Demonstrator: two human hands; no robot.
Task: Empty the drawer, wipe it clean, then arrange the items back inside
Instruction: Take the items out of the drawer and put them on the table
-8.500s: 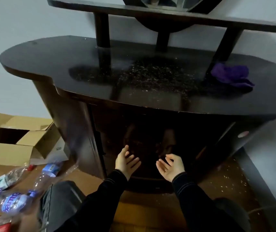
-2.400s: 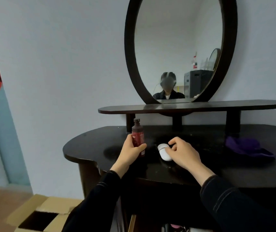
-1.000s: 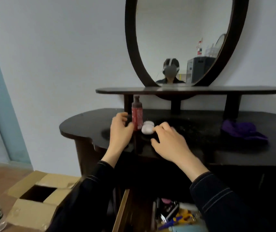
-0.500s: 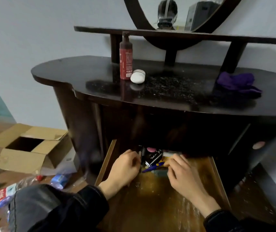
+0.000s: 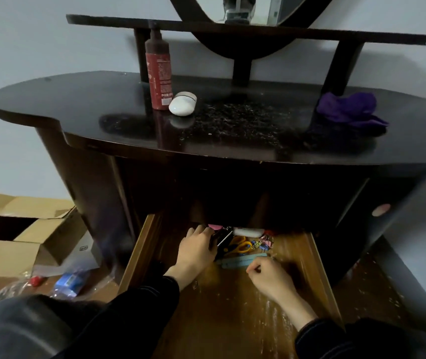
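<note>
The wooden drawer (image 5: pixel 318 265) is pulled out under the dark dressing table (image 5: pixel 51 104). At its back lie a black item (image 5: pixel 222 239), yellow-handled scissors (image 5: pixel 241 246), a light blue flat item (image 5: pixel 240 260), a white item (image 5: pixel 248 231), a pink item (image 5: pixel 215 226) and several coloured clips (image 5: pixel 264 242). My left hand (image 5: pixel 197 251) reaches in and its fingers curl round the black item's left end. My right hand (image 5: pixel 269 279) has curled fingers at the blue item's near edge; whether it holds anything is unclear. On the tabletop stand a red bottle (image 5: pixel 159 71) and a white oval case (image 5: pixel 183 104).
A purple cloth (image 5: pixel 349 111) lies on the tabletop's right side, with specks of dust in the middle. An open cardboard box (image 5: pixel 25 229) and plastic bottles (image 5: pixel 69 279) sit on the floor to the left. A narrow shelf (image 5: pixel 362 36) and a mirror stand above.
I have left the bottle and white case on the tabletop and crouched lower. My left hand has gone further back onto the black item; my right hand has drawn back slightly.
</note>
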